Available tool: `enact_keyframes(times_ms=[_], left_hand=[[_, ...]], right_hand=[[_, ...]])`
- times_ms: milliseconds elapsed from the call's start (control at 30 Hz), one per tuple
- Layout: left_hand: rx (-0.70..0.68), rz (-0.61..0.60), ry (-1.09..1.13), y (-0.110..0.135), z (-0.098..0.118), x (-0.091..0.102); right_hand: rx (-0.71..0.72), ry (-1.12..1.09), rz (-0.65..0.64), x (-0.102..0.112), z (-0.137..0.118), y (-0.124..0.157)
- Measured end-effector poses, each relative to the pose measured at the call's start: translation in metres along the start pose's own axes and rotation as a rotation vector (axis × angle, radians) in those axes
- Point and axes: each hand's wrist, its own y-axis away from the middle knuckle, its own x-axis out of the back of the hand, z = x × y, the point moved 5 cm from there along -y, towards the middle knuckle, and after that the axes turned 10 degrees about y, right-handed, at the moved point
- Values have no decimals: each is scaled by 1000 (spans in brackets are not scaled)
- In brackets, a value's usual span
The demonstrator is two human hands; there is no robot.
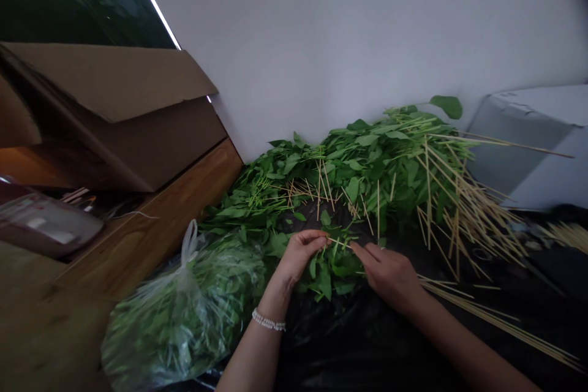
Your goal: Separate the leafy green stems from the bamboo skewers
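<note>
My left hand (301, 251) and my right hand (390, 272) face each other above a black plastic sheet (331, 343). Between them runs a thin wooden skewer (339, 243), with my left fingers pinched at one end and my right fingers closed on the other. Green leafy stems (326, 278) hang below the skewer and seem threaded on it; the exact piercing points are too small to make out. A beaded bracelet (269, 321) circles my left wrist.
Behind lies a long heap of leafy greens (367, 147) with many skewers (478, 214) in it. Loose skewers (500, 318) rest at right. A tied clear bag (184, 312) of greens sits at left, near a cardboard box (138, 147). A white box (542, 135) stands at right.
</note>
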Motion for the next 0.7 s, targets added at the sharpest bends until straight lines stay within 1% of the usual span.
enact_keyframes(times_ms=[267, 400, 700], left_hand=[[20, -8, 7, 2, 0, -2], [37, -31, 14, 1, -2, -2], [104, -44, 126, 4, -6, -7]], right_hand=[[-3, -1, 3, -1, -2, 2], [-4, -16, 18, 0, -3, 1], [-9, -22, 32, 0, -4, 2]])
